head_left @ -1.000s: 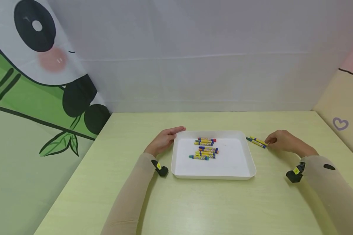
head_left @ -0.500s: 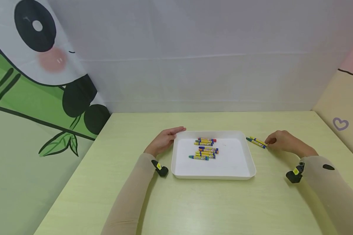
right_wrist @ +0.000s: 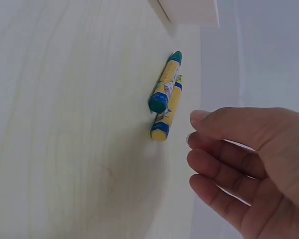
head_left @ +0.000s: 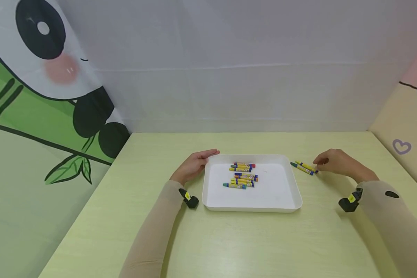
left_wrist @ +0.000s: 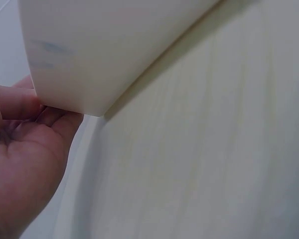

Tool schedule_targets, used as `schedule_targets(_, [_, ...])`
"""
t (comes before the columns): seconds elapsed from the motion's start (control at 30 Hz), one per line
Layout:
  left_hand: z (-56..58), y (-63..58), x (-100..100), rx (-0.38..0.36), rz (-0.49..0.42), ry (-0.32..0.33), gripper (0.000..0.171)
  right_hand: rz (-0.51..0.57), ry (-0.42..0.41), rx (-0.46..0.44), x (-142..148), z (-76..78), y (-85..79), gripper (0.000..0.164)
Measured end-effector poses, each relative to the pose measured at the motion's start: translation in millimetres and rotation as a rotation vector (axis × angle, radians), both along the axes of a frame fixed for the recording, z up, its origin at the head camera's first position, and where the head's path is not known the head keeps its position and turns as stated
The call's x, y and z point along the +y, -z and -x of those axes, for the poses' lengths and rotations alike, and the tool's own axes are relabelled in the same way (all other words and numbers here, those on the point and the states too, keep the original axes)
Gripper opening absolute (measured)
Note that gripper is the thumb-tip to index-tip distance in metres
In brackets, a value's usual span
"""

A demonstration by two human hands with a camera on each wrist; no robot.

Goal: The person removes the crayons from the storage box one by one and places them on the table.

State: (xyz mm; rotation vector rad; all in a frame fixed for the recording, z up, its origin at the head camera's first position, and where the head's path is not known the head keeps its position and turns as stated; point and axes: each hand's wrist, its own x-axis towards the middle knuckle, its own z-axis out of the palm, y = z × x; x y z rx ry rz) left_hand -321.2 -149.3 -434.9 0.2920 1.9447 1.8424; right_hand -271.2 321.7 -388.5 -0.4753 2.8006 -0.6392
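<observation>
Beside the tray lie two yellow-wrapped crayons, one green, one yellow.

Soft light throws faint, blurry-edged shadows across the table, and both wrist views look dimmer and hazy.

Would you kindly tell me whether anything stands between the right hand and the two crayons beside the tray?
Nothing visible does: the right wrist view shows only open space between the right hand and the yellow crayon and green crayon, which lie side by side on the table.
</observation>
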Motion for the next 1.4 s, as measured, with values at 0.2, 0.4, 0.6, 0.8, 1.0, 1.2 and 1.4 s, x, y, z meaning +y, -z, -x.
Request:
schedule_targets(0.2, [1.5, -0.3, -0.2, 0.001, 0.0, 0.0, 0.047, 0.034, 0.027, 0.016, -3.8, 1.4, -7.5, 0.028])
schedule_targets(0.4, [2.2, 0.4, -0.4, 0.0, -0.006, -0.001, 0.047, 0.054, 0.02, 0.038, -13.9, 2.6, -17.8, 0.029])
schedule_targets(0.6, [2.5, 1.3, -1.2, 0.003, -0.004, 0.005, 0.047, 0.076, -0.002, 0.027, -31.4, 2.8, -32.9, 0.028])
schedule_targets(0.8, [1.5, 0.5, -1.9, 0.006, 0.005, 0.011, 0.047, 0.102, -0.058, 0.026, -56.1, 4.5, -45.0, 0.024])
schedule_targets(1.0, [0.9, 0.0, -1.0, 0.006, 0.017, 0.004, 0.047, 0.099, -0.13, 0.017, -82.5, 8.9, -50.1, 0.021])
schedule_targets(1.2, [0.2, 0.7, -0.4, 0.007, 0.01, 0.007, 0.047, 0.085, -0.18, -0.009, -103.5, 15.3, -46.0, 0.021])
schedule_targets(1.4, [-0.8, 0.1, 0.1, 0.016, -0.011, 0.015, 0.047, 0.072, -0.198, -0.062, -120.1, 20.1, -38.1, 0.02])
